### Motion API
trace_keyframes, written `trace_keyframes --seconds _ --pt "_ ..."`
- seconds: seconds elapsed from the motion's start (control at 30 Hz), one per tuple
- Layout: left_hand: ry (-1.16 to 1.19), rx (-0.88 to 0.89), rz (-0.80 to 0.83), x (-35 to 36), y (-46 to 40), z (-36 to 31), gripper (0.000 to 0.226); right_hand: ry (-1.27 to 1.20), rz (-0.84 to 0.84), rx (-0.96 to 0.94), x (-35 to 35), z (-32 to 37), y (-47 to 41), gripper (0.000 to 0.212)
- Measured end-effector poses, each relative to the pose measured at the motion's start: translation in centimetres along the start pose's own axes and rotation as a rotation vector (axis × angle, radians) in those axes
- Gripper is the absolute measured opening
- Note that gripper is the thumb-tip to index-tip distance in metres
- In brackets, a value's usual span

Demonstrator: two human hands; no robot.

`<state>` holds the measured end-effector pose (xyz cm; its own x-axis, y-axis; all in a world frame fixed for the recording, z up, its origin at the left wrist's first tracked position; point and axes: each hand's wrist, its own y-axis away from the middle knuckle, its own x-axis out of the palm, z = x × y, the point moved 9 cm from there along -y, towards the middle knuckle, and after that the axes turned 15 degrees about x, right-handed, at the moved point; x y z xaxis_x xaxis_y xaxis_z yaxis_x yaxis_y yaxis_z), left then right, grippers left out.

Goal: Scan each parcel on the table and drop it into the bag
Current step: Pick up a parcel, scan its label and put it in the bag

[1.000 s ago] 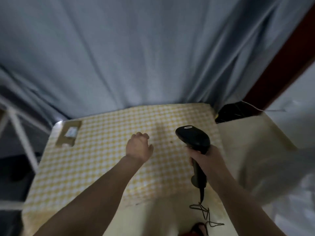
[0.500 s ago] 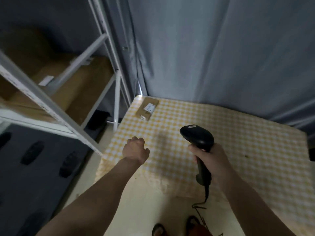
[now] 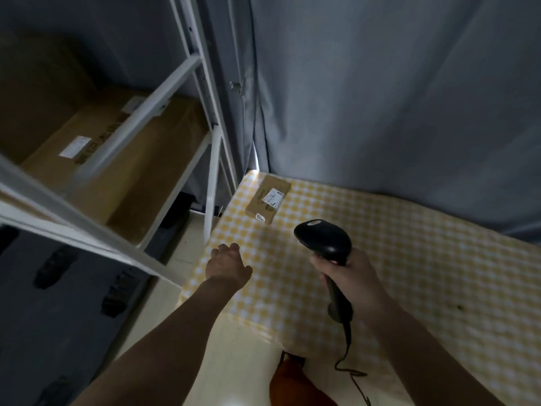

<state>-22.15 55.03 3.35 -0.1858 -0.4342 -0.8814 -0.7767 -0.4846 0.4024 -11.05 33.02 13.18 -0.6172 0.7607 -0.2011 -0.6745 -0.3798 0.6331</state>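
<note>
One small brown cardboard parcel [image 3: 268, 203] with a white label lies at the far left corner of the table [image 3: 409, 273], which wears a yellow checked cloth. My right hand [image 3: 349, 278] grips the handle of a black barcode scanner [image 3: 323, 239], its head pointing toward the parcel; the cord hangs down below it. My left hand [image 3: 227, 266] hovers over the table's left edge, fingers loosely curled and holding nothing, well short of the parcel. No bag is in view.
A white metal shelf rack [image 3: 123, 148] stands left of the table with large cardboard boxes [image 3: 131, 159] on it. A grey curtain [image 3: 380, 98] hangs behind the table. Something orange [image 3: 295, 385] shows near my feet on the pale floor.
The view has swung left, so the shelf rack came into sight and the parcel now lies closer ahead. Both hands kept their poses; the left hand sits nearer the table's left edge.
</note>
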Motion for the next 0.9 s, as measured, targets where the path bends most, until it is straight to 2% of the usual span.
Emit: trace_keyframes --seconds 0.47,0.77,0.9 --pt "0.084 -0.087 0.153 2.9 -16.1 2.1 0.083 -0.036 -0.031 0.159 2.4 2.2 -14.2 0.019" --pt "0.201 -0.065 0.137 8.2 -28.3 2.6 0.119 -0.079 -0.172 0.292 4.3 -0.4 -22.4 0.018" --pt "0.284 -0.116 0.055 10.5 -32.5 2.5 0.119 -0.092 -0.219 0.345 5.2 -2.2 -24.9 0.015"
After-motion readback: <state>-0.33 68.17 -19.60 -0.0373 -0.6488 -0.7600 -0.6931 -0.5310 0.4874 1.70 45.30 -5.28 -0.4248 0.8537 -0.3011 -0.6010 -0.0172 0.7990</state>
